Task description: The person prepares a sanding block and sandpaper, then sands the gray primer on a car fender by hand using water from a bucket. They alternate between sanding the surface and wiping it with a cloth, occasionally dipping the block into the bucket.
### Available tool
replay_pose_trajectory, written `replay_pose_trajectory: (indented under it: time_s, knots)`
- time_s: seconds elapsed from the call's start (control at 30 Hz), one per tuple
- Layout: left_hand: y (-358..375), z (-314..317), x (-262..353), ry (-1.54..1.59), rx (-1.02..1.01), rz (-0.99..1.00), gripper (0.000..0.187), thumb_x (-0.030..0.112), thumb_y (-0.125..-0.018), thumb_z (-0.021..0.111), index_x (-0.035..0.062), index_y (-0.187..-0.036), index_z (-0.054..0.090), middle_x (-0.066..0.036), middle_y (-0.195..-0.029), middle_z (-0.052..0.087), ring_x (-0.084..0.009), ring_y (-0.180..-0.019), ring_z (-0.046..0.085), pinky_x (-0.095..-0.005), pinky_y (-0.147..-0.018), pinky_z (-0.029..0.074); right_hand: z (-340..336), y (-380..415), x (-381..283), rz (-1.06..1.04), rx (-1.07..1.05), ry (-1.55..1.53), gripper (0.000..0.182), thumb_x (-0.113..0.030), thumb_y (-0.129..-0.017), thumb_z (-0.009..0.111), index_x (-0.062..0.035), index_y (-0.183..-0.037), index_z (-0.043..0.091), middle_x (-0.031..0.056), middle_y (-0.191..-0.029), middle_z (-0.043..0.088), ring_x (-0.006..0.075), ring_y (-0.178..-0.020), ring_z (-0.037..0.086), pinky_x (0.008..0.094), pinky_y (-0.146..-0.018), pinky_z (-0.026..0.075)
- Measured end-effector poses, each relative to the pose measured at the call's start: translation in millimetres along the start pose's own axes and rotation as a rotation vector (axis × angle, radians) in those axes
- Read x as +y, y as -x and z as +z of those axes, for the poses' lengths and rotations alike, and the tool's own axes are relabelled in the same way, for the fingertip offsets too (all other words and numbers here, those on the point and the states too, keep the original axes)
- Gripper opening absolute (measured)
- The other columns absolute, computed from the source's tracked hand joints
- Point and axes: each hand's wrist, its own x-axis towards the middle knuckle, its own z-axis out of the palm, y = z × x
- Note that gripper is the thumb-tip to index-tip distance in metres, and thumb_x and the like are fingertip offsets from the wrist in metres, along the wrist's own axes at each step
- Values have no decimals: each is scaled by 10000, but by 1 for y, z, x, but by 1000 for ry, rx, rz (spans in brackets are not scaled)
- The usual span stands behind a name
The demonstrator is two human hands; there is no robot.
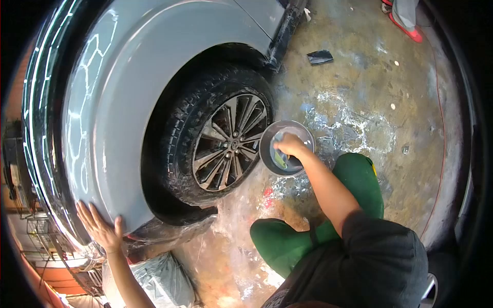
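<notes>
The right hand [290,145] was reaching down into a round metal basin [303,132] that stood on the wet floor [359,102], just beside the car wheel [230,142]. Its grip was closed around a wet cloth [280,159], yellow-green with some blue at the top, and most of the cloth hung below the fingers, inside the basin. The cloth looked soft and limp, and probably heavy with water, so it would sag and drip when lifted; taking a full bunch of it in the fist seemed the safest hold, because a soaked cloth can slip from the fingertips only. The basin itself seemed light and stiff, and its thin rim was the natural place to hold it, but on this wet floor it could slide easily.

The left hand [100,227] lay flat and wide open on the grey fender [123,102], holding nothing, well apart from the cloth and on the other side of the wheel. The wet tyre was between the two hands. Two green rubber boots [359,179] stood near the basin, on the person's side of the grip.
</notes>
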Motion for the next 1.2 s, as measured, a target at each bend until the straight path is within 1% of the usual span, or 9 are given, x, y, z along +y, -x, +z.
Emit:
replay_pose_trajectory:
  time_s: [0.07,0.3,0.37,0.4,0.5,0.77,0.9,1.0,1.2]
  knots:
    - [-2,-2,3,-3,8,-2,890,669,-993,450,68,-1621,259,-258,-1663,256,-466,-1537,234,-596,-1249,196,32,-38,31,147,-4,142,498,-451,-830,721,-30,-1093,769,233,-1179,724,352,-1127,707,438,-966,547]
    - [-2,-6,3,6,-10,4,904,656,-983,480,21,-1598,288,-290,-1646,265,-473,-1531,242,-590,-1253,188,5,-1,-11,33,-50,19,499,-407,-805,801,-14,-1104,733,246,-1159,712,334,-1030,711,418,-901,549]
    - [-2,-6,2,7,-13,10,907,647,-978,497,10,-1592,294,-288,-1648,263,-471,-1533,237,-587,-1255,183,16,2,-61,-536,631,-380,516,-323,-826,819,18,-1178,661,205,-1169,686,297,-1057,682,397,-897,535]
    - [-2,-5,2,1,3,13,906,645,-976,504,7,-1587,304,-281,-1648,268,-470,-1533,238,-584,-1256,183,-2,21,-111,-739,613,-599,555,-299,-834,814,38,-1233,627,219,-1244,645,372,-1161,637,420,-972,510]
    - [0,-3,1,-2,7,4,899,647,-975,502,13,-1585,317,-267,-1650,277,-467,-1533,241,-581,-1256,188,-31,52,-233,-1186,966,-708,465,-217,-830,820,12,-1185,625,191,-1198,649,360,-1103,617,428,-986,486]
    - [-2,-4,3,23,5,4,893,651,-977,505,27,-1586,315,-298,-1634,285,-497,-1516,257,-610,-1234,209,-74,21,-302,-962,1246,-868,372,-227,-774,795,-14,-1051,664,181,-1107,668,378,-1062,592,471,-948,476]
    - [0,0,1,31,-9,3,910,661,-984,476,38,-1613,264,-279,-1659,244,-492,-1531,226,-610,-1241,187,5,92,-319,-1464,1089,-482,365,-218,-736,801,-59,-1038,670,101,-1126,640,333,-1027,596,449,-894,475]
    - [3,4,-3,13,-12,11,910,676,-989,446,60,-1626,236,-282,-1667,220,-486,-1541,209,-621,-1242,174,-14,66,-309,-1511,1132,-493,409,-221,-730,808,-63,-1076,661,102,-1120,637,330,-1033,597,455,-902,467]
    - [3,7,-3,9,-26,-5,923,709,-982,425,70,-1622,238,-309,-1647,233,-515,-1517,244,-649,-1218,211,-107,-54,-259,-1005,1189,-936,410,-250,-778,829,20,-1053,690,186,-1083,707,347,-1029,667,430,-934,524]
